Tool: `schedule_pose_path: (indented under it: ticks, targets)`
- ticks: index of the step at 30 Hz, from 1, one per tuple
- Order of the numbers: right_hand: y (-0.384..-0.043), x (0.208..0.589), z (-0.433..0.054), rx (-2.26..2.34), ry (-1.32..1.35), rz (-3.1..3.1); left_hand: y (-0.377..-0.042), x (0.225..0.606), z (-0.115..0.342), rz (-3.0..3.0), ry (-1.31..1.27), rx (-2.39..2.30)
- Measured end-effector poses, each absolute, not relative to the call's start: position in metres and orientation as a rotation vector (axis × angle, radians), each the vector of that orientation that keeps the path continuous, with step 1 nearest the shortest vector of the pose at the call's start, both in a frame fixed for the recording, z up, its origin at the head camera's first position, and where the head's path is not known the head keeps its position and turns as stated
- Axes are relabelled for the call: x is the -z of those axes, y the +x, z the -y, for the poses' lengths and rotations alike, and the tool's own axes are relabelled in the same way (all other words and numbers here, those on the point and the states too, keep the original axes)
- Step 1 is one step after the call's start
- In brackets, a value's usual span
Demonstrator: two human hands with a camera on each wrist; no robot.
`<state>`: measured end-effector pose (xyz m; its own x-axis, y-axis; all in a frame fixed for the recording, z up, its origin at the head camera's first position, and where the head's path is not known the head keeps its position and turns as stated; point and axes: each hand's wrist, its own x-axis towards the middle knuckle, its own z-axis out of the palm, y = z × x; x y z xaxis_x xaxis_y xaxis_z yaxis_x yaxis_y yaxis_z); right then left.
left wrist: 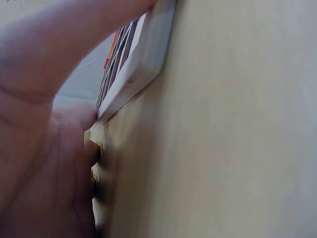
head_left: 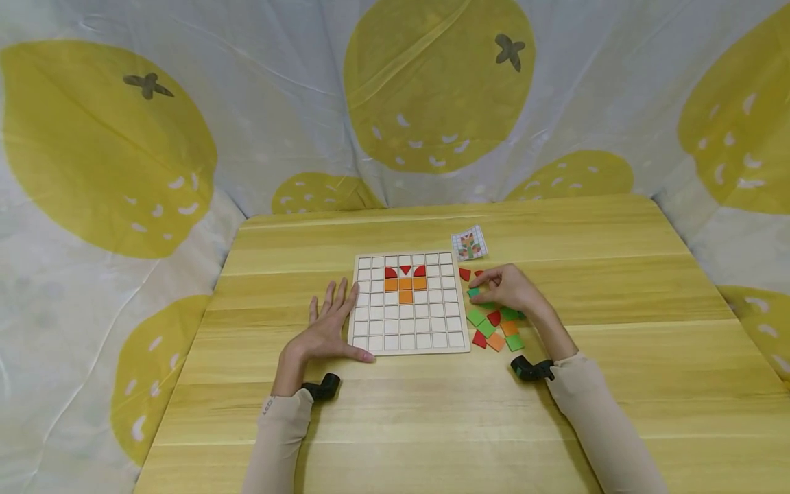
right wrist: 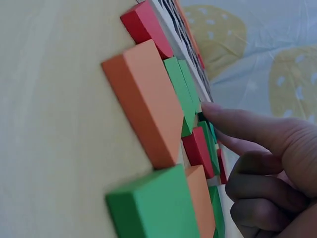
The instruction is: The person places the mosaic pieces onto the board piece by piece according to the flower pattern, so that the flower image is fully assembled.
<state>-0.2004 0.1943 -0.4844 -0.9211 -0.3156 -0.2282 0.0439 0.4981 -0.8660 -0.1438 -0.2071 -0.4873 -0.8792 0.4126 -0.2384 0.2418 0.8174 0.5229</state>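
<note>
A white square-grid board (head_left: 407,341) with a wooden frame lies on the table. Near its top are red tiles (head_left: 404,269) over orange square tiles (head_left: 405,283). My left hand (head_left: 324,333) spreads along the board's left side, fingertips at the left edge and thumb at the front-left corner; the left wrist view shows the board's side (left wrist: 148,54) beside the thumb. To the board's right, my right hand (head_left: 509,288) pinches a small teal tile (head_left: 473,292) between thumb and index finger, the other fingers curled. Beneath and around it lie loose green tiles (head_left: 486,328), partly hidden.
Red (head_left: 479,339), orange (head_left: 496,342) and more green tiles lie close together right of the board. A small printed pattern card (head_left: 469,243) is behind them. A fruit-patterned cloth (head_left: 432,185) hangs behind the wooden table (head_left: 420,425).
</note>
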Motion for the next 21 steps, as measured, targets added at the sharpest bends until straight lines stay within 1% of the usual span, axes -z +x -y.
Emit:
schedule_pose_path:
  ticks: [21]
  targets:
    - [-0.2031,0.4875,-0.2002,1.387,-0.223,-2.381,-0.1449,0.4874,0.207,-2.644,0.485,-0.73]
